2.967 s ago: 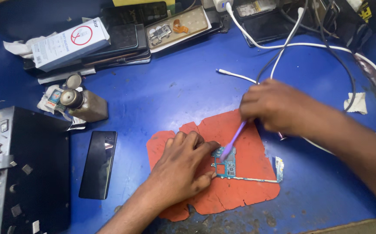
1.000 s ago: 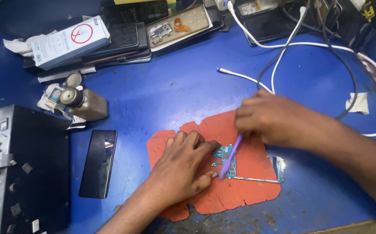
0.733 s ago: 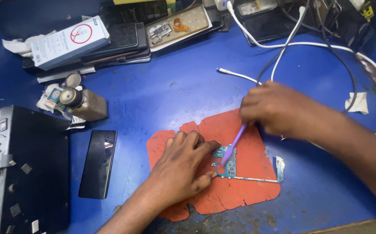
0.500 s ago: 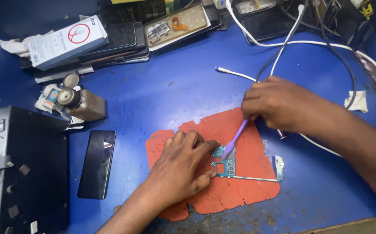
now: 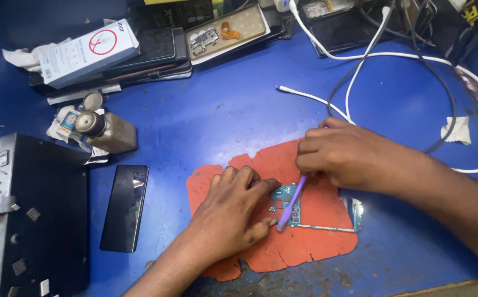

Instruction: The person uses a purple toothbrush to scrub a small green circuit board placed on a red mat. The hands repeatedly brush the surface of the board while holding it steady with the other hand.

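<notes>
A small blue-green circuit board [image 5: 288,202] lies on a ragged orange mat [image 5: 310,242] on the blue table. My left hand [image 5: 230,212] rests flat on the mat and pins the board's left edge with its fingertips. My right hand [image 5: 344,157] grips a purple brush [image 5: 290,203] whose tip rests on the board. A thin metal strip [image 5: 327,227] runs along the board's lower side toward a second small part [image 5: 354,208] at the mat's right edge.
A black phone [image 5: 125,206] lies left of the mat, beside a black metal box [image 5: 27,214]. A small brown bottle [image 5: 107,132], a white carton [image 5: 87,52], stacked phones and trays fill the back. White and black cables [image 5: 360,66] loop at right near a paper scrap [image 5: 458,130].
My right hand shifts back and forth over the board, moving the purple brush across it. My left hand stays pressed on the board.
</notes>
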